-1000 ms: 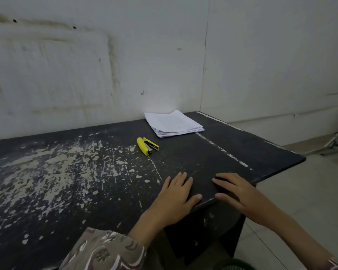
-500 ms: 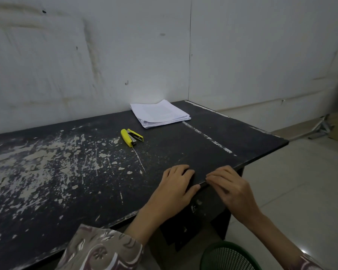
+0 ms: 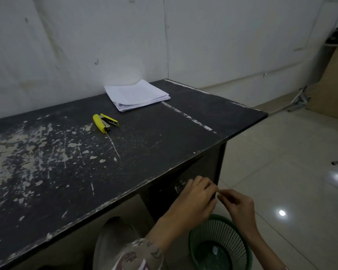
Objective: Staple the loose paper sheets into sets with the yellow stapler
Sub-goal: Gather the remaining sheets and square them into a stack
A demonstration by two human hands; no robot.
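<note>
Both hands, left (image 3: 191,201) and right (image 3: 236,203), fingers curled below desk (image 3: 164,152) edge, grasp unclear, stapler (image 3: 103,122) lying open, near paper (image 3: 137,94)

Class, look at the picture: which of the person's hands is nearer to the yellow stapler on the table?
Left. The left hand is off the table's front edge, below and right of the yellow stapler. The right hand is further right, above the green basket.
</note>
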